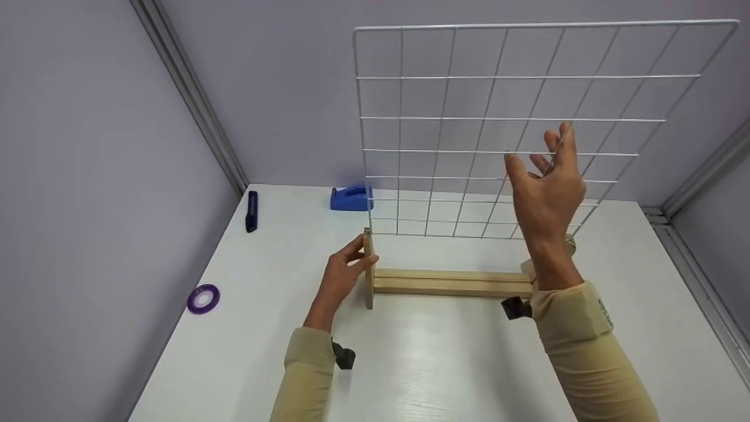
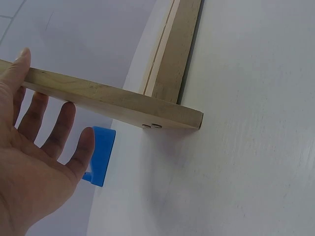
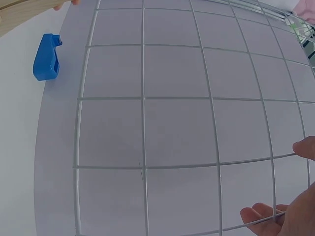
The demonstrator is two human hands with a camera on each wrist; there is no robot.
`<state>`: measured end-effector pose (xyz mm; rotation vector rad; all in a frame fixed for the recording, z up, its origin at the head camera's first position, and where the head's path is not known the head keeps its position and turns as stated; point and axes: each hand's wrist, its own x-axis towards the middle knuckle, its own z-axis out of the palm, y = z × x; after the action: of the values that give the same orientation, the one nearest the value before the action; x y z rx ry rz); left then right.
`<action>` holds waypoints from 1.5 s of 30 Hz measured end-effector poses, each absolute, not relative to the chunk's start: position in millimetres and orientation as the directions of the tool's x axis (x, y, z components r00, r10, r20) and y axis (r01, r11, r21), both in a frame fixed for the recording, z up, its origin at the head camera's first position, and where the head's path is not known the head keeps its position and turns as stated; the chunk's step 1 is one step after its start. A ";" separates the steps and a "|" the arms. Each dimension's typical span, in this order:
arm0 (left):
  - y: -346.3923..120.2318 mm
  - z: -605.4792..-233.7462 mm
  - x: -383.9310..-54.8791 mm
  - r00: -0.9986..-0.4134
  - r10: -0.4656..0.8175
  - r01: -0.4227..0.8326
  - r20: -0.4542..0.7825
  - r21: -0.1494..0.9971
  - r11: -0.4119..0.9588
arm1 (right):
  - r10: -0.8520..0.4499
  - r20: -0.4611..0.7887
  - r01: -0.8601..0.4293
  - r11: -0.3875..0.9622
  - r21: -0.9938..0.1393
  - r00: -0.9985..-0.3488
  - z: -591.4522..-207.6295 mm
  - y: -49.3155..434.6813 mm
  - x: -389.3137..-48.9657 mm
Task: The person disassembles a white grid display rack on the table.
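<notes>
In the head view my left hand (image 1: 341,274) holds the upright wooden end board (image 1: 369,275) of a stand. In the left wrist view its thumb lies over the board's edge and the fingertips touch the outer face. Two wooden rails (image 1: 454,283) run from this board to the right; my right forearm partly covers the far end. A white wire grid (image 1: 433,135) rises above the rails, its lower left corner at the top of the end board. My right hand (image 1: 551,187) is at the grid's right part, fingers loosely extended and spread from the thumb among the wires.
A blue tape dispenser (image 1: 351,199) stands at the table's back edge, behind the grid's left side. On the left lie a dark blue cutter-like tool (image 1: 252,211) and a purple ring-shaped roll (image 1: 203,289). Grey walls with metal profiles (image 1: 193,99) enclose the white table (image 1: 422,363).
</notes>
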<state>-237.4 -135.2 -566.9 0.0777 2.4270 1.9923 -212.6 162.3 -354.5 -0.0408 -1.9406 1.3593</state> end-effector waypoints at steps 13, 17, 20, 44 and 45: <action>-134.8 -565.3 -237.2 -0.999 0.034 0.031 0.024 0.978 0.208 | 0.422 0.535 -0.367 0.418 -0.831 -0.732 -351.1 164.4 -210.8; -134.4 -566.3 -237.7 -0.999 0.034 0.023 0.016 0.977 0.211 | 0.419 0.540 -0.368 0.426 -0.827 -0.730 -349.0 165.4 -210.5; -134.3 -566.3 -238.2 -0.999 0.034 0.023 0.017 0.978 0.208 | 0.417 0.548 -0.370 0.435 -0.821 -0.725 -347.4 166.1 -210.1; -137.1 -563.4 -240.9 -1.000 0.005 0.029 0.028 0.973 0.229 | 0.433 0.534 -0.355 0.429 -0.830 -0.726 -338.4 164.8 -193.9; -137.7 -563.4 -241.5 -1.000 0.005 0.030 0.030 0.973 0.231 | 0.435 0.533 -0.353 0.430 -0.831 -0.726 -338.1 164.2 -193.9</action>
<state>-241.5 -137.7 -563.4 0.0358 2.4801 1.9607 -193.9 164.2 -338.1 -0.0691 -1.9517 1.3687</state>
